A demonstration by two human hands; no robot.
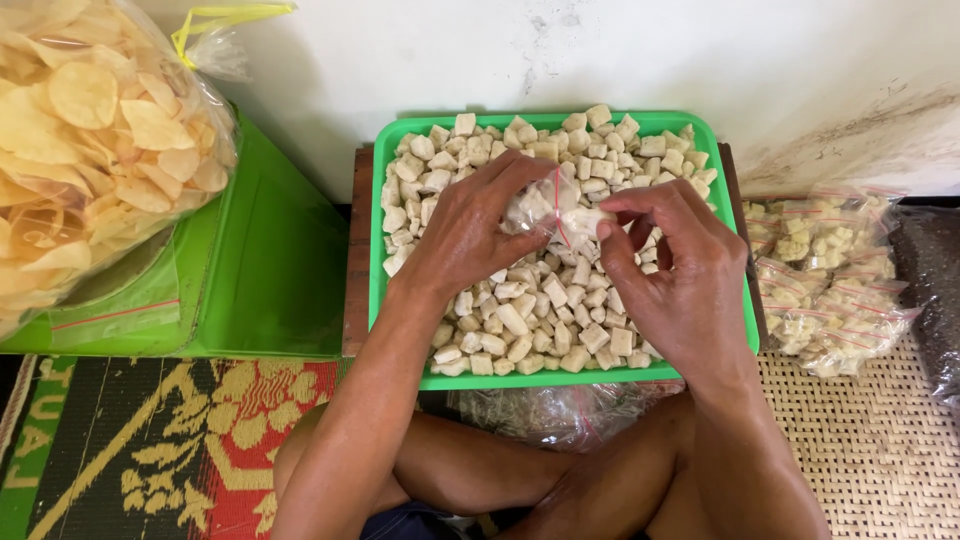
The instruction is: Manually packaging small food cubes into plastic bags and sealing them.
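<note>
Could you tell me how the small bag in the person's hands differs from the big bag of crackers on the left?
The small clear bag, held between the left hand and right hand over the green tray, holds a few pale cubes; the big cracker bag bulges with yellow round crackers. The small one has a red strip at its mouth; the big one is tied with yellow handles. Both are clear plastic.

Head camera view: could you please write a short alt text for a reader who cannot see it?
Two hands, left hand and right hand, hold a small clear bag of pale cubes over a green tray full of the same cubes. Filled small bags lie at the right, a big bag of chips at the left.
</note>
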